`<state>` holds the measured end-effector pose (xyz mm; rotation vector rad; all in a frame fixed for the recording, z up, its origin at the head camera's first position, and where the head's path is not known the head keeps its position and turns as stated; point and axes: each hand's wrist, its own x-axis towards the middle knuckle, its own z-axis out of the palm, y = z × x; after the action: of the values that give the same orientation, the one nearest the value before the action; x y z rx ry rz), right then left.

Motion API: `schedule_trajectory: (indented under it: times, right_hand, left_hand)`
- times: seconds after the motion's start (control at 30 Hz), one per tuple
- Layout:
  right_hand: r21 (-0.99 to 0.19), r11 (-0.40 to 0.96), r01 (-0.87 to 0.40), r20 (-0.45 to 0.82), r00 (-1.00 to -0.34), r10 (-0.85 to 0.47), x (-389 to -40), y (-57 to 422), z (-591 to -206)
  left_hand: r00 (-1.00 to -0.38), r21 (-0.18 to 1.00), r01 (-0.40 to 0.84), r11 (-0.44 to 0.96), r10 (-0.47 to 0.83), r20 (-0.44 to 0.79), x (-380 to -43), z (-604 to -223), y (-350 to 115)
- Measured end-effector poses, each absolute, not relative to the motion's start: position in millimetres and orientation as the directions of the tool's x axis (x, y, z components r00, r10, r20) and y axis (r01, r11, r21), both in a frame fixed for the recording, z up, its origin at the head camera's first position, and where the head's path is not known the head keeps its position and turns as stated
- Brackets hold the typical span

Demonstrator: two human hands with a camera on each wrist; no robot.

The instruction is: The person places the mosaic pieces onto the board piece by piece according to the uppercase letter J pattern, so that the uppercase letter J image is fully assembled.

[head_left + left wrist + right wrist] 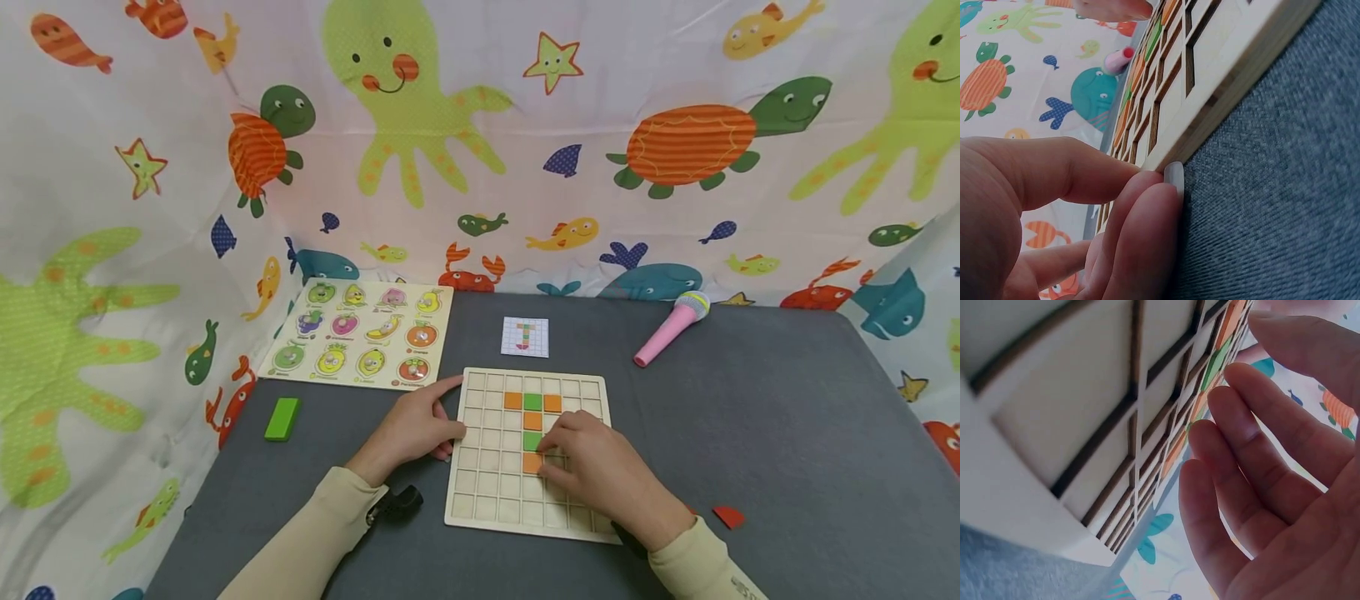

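The left hand [412, 423] touches the board [487, 483] on the bench [750, 417], index and thumb spread along its edge; the right hand [596, 458], fingers loosely bent and seemingly empty, is at the seated tiles [532, 421], probably light, stiff, best pinched by opposite sides

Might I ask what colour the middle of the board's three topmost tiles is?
The middle tile is green, clearest in the head view.

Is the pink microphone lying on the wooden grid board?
No, the pink microphone lies on the grey table, apart from the wooden grid board.
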<state>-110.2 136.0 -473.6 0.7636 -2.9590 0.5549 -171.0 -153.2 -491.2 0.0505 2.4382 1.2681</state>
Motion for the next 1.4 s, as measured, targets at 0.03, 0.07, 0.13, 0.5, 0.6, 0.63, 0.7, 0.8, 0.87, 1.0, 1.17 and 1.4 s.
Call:
schedule_trajectory:
  times: [0.03, 0.07, 0.13, 0.5, 0.6, 0.63, 0.7, 0.8, 0.87, 1.0, 1.17, 1.4]
  right_hand:
    - [-0.333, 0.813, -0.478, 0.126, -0.877, -0.464, -110.6, 136.9, -473.0]
    - [-0.336, 0.811, -0.479, 0.129, -0.876, -0.465, -110.8, 137.9, -472.0]
    - [-0.34, 0.81, -0.478, 0.128, -0.877, -0.464, -111.4, 141.4, -469.5]
    - [-0.353, 0.879, -0.322, 0.069, -0.945, -0.319, -101.2, 207.3, -448.9]
    - [-0.344, 0.901, -0.264, 0.044, -0.963, -0.265, -91.6, 228.9, -449.6]
    - [-0.343, 0.906, -0.248, 0.032, -0.967, -0.253, -87.8, 235.5, -450.5]
    - [-0.34, 0.914, -0.219, 0.011, -0.973, -0.229, -80.1, 247.9, -453.3]
    - [-0.339, 0.923, -0.182, -0.025, -0.979, -0.202, -69.4, 264.7, -457.6]
    - [-0.333, 0.929, -0.16, -0.039, -0.982, -0.183, -62.6, 274.9, -459.7]
    - [-0.322, 0.94, -0.117, -0.052, -0.989, -0.141, -49.3, 293.2, -462.5]
    - [-0.319, 0.945, -0.073, -0.078, -0.992, -0.103, -35.8, 311.5, -466.0]
    - [-0.303, 0.953, 0.004, -0.15, -0.988, -0.043, -23.8, 331.6, -468.2]
  left_hand:
    - [-0.924, 0.795, -0.148, 0.588, 0.205, -0.323, -171.1, -491.1, -153.5]
    - [-0.925, 0.796, -0.149, 0.586, 0.202, -0.322, -171.2, -490.8, -153.6]
    - [-0.926, 0.799, -0.153, 0.582, 0.198, -0.321, -171.7, -490.6, -153.9]
    - [-0.923, 0.794, -0.16, 0.586, 0.197, -0.331, -171.5, -495.4, -152.6]
    - [-0.924, 0.799, -0.155, 0.581, 0.201, -0.325, -172.1, -495.4, -152.7]
    - [-0.923, 0.799, -0.154, 0.581, 0.204, -0.325, -172.3, -495.4, -152.7]
    - [-0.922, 0.799, -0.154, 0.581, 0.207, -0.328, -172.6, -495.5, -152.7]
    - [-0.92, 0.795, -0.16, 0.586, 0.203, -0.335, -172.8, -495.6, -152.4]
    - [-0.92, 0.793, -0.162, 0.587, 0.201, -0.337, -172.9, -496.1, -152.2]
    - [-0.919, 0.794, -0.163, 0.585, 0.203, -0.338, -172.5, -496.3, -151.6]
    - [-0.923, 0.798, -0.177, 0.577, 0.184, -0.338, -171.0, -495.3, -153.0]
    - [-0.921, 0.801, -0.175, 0.573, 0.192, -0.339, -169.5, -492.1, -151.3]
